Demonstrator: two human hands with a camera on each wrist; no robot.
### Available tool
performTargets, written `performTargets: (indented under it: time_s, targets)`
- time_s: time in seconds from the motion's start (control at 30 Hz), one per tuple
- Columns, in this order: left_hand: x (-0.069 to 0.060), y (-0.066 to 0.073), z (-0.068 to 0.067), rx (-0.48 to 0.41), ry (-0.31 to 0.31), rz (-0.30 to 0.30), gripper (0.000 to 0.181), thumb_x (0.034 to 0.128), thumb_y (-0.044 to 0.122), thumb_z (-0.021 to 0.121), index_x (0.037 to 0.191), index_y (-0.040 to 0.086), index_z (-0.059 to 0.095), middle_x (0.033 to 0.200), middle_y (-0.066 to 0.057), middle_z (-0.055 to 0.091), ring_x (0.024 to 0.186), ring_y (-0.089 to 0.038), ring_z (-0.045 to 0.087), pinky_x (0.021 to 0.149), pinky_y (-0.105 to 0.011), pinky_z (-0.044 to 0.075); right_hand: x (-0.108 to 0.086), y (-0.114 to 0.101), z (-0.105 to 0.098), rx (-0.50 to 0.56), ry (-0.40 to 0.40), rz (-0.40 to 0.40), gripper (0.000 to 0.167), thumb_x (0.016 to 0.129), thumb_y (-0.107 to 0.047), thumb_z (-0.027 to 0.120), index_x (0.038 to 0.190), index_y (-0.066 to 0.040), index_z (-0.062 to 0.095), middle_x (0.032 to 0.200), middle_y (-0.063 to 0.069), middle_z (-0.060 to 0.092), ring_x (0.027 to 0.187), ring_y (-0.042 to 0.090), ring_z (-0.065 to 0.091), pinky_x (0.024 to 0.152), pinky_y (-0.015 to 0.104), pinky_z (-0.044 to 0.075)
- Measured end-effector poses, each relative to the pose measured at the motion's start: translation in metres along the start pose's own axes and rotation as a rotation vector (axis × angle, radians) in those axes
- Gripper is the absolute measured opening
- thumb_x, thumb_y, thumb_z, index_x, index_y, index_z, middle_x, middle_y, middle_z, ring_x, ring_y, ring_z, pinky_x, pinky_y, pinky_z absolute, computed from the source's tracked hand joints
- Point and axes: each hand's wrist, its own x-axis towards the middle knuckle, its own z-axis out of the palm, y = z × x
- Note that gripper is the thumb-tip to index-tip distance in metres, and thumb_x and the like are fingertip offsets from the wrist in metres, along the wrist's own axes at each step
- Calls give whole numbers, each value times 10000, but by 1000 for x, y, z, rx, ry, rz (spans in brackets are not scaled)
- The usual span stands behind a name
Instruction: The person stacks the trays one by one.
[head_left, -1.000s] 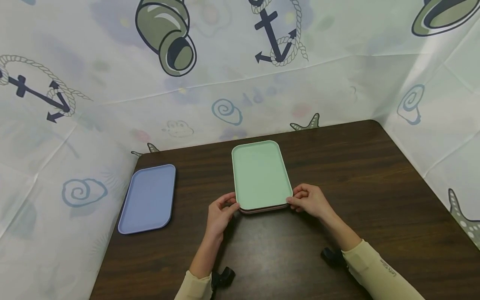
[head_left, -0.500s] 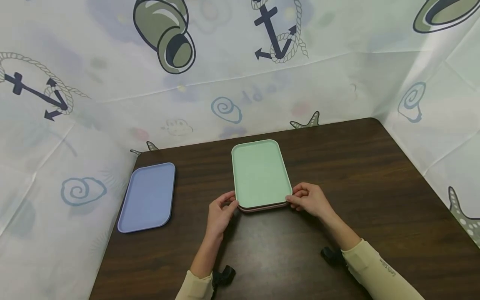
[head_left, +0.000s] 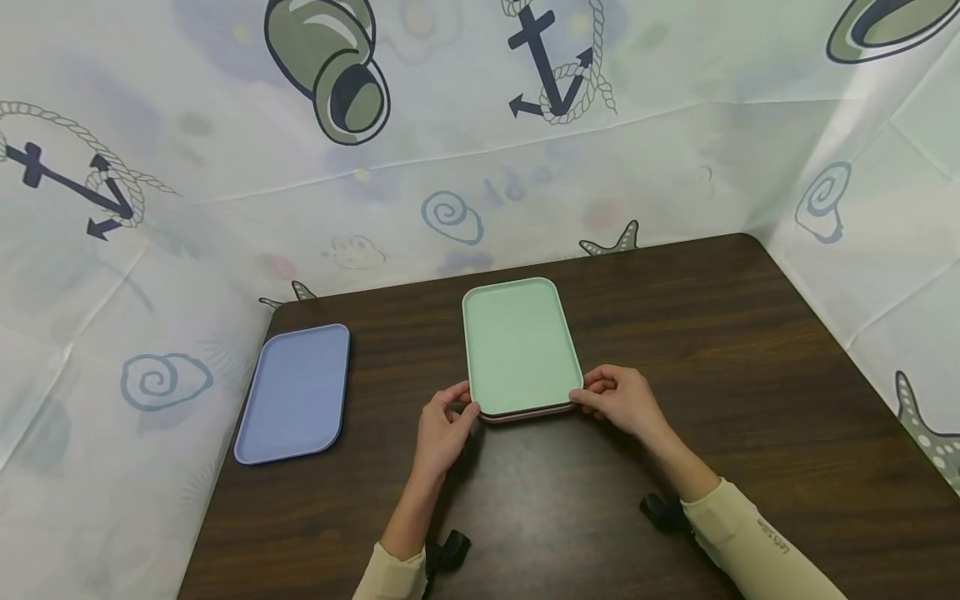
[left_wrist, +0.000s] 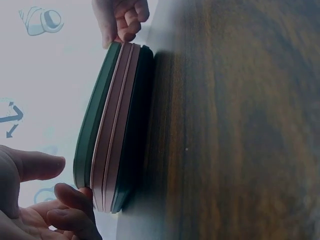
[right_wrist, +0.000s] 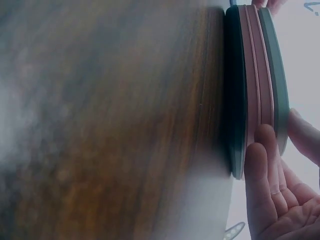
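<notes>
A light green tray [head_left: 522, 346] tops a stack on the table. Beneath it, the left wrist view shows two pink trays [left_wrist: 113, 132] and a dark green tray [left_wrist: 134, 135] at the bottom. At the near left corner is my left hand [head_left: 444, 429], its fingertips against the side just below the green rim and its thumb near the top corner. My right hand [head_left: 618, 400] holds the near right corner, with the thumb at the green rim and fingers along the stack's side. How firmly the left thumb presses cannot be told.
A blue tray [head_left: 296, 393] lies apart on the left of the dark wooden table [head_left: 675, 317]. Behind and at the sides hangs a printed cloth [head_left: 435, 125] with anchors and shells. Black wrist cameras [head_left: 448, 552] sit below both forearms.
The head view has shifted very slightly. Both hands stay at the stack's near corners, and the trays show no clear movement.
</notes>
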Motion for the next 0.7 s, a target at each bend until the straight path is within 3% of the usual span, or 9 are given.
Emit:
performTargets:
  time_s: [0.17,0.43,0.7]
  targets:
    - [-1,2,0,71,6,21,367,877,83,683,1243,57,662,1013,-99,598,512,-105,460,444,-222,373,-2,-2,0,-89,21,-38,345,805,-271,822,989,-8,697,768,49,713,669,270,684,603,317,537]
    - [-1,1,1,133,13,30,372,872,85,687,1243,63,665,991,-75,590,491,-89,463,419,-236,390,-4,-5,1,-213,57,-55,369,800,-355,815,991,-53,722,724,-37,692,625,141,646,639,326,504]
    - [-1,1,1,153,16,30,381,870,99,693,1248,68,664,985,-59,593,492,-86,466,426,-238,392,-6,-5,1,-256,74,-76,374,798,-363,814,995,-56,730,708,-60,688,630,109,635,668,340,507]
